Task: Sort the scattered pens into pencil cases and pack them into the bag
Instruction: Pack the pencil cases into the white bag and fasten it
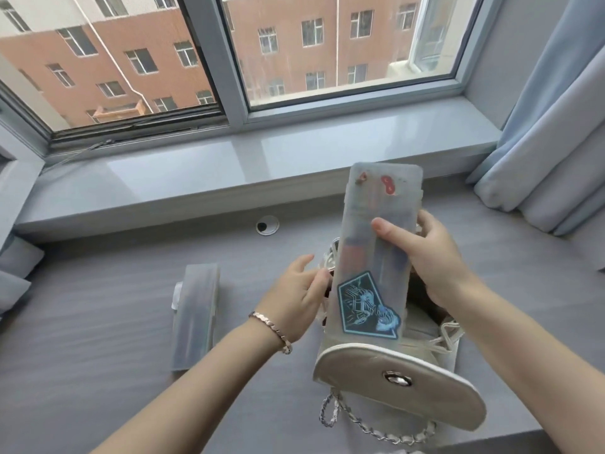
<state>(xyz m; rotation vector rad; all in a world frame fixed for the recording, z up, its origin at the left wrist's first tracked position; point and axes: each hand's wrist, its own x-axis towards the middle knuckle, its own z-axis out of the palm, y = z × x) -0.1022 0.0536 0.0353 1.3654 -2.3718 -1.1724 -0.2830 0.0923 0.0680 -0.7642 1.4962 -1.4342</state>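
A grey desk (98, 371) runs under a wide window (327, 44), with a curtain (550, 142) hanging to the right. The bag (393, 371) stands near the desk's front edge, its flap folded down towards the person so the mouth is free. Its chain (376, 430) trails in front.

Above the mouth, the right hand (429, 257) grips a frosted case (376, 257), thumb across the front and fingers wrapped behind. The case is held nearly upright, lower end at the opening, probably so that it slides in lengthwise. The left hand (294, 296) reaches to the bag's left rim, apparently to steady it or spread it open. Its fingertips pass behind the case, so I cannot tell whether they pinch the rim or only touch it.

A second case (194, 316) lies flat, left of the bag, likely waiting its turn.

Only blurred colours show through the cases, so the pens cannot be counted. The bag's inside is dark, and the case's lower end is hidden by the flap.
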